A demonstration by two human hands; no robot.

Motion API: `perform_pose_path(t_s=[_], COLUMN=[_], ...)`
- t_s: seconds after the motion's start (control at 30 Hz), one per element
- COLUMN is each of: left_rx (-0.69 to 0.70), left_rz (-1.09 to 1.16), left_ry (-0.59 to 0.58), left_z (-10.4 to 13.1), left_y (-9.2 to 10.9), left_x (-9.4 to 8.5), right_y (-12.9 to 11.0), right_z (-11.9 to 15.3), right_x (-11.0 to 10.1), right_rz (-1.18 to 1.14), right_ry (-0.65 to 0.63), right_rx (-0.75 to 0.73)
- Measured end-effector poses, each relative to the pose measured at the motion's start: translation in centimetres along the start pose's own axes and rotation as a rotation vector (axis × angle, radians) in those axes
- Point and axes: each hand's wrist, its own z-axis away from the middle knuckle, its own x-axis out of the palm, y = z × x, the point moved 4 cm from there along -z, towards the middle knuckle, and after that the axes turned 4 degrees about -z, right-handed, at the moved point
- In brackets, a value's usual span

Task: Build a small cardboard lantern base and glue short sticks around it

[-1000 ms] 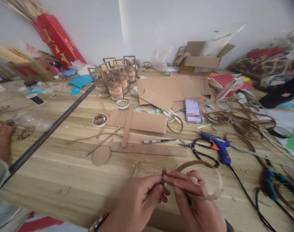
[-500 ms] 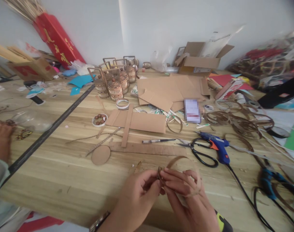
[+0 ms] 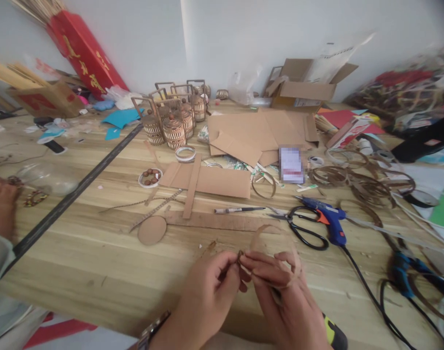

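Note:
In front of me my left hand (image 3: 209, 291) is closed, thumb and fingers pinching a small dark brown coil of strip. My right hand (image 3: 285, 296) presses its fingertips against the same spot from the right. From there a thin brown strip (image 3: 257, 237) arcs up in a loop, blurred, and passes around behind my right fingers. The pinched part is mostly hidden by my fingertips. Just beyond the hands lie a cardboard strip (image 3: 225, 221) and a round cardboard disc (image 3: 152, 230).
Right of my hands lie black-handled scissors (image 3: 309, 238), a blue glue gun (image 3: 333, 223) with its cord, and pliers (image 3: 402, 272). Several small lidded baskets (image 3: 174, 133) stand at the back. Another person's hand (image 3: 3, 204) rests at the left edge, near a clear plastic bottle (image 3: 48, 180).
The loose loop of strip by my right hand has swung and risen slightly. My fingers stay pinched together, with only a small shift. The view has moved a little.

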Motion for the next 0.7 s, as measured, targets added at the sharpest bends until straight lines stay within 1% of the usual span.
perform_pose_path(t_s=[0.13, 0.23, 0.47, 0.57, 0.7], left_rx=[-0.007, 0.001, 0.059, 0.060, 0.050], left_rz=[0.032, -0.018, -0.138, -0.161, -0.118], left_ry=[-0.015, -0.007, 0.056, 0.067, 0.037], left_z=[-0.01, 0.04, 0.01, 0.08, 0.21], left_y=[-0.07, 0.03, 0.48, 0.49, 0.45], left_x=[-0.11, -0.15, -0.55, -0.76, -0.72], right_y=[0.08, 0.19, -0.04, 0.05, 0.06], right_z=[0.25, 0.67, 0.69, 0.58, 0.77], right_x=[0.16, 0.38, 0.67, 0.54, 0.66], right_rz=[-0.074, -0.108, -0.078, -0.079, -0.063], right_ry=[-0.024, -0.038, -0.060, -0.052, -0.037], right_rx=[0.021, 0.042, 0.004, 0.052, 0.118])
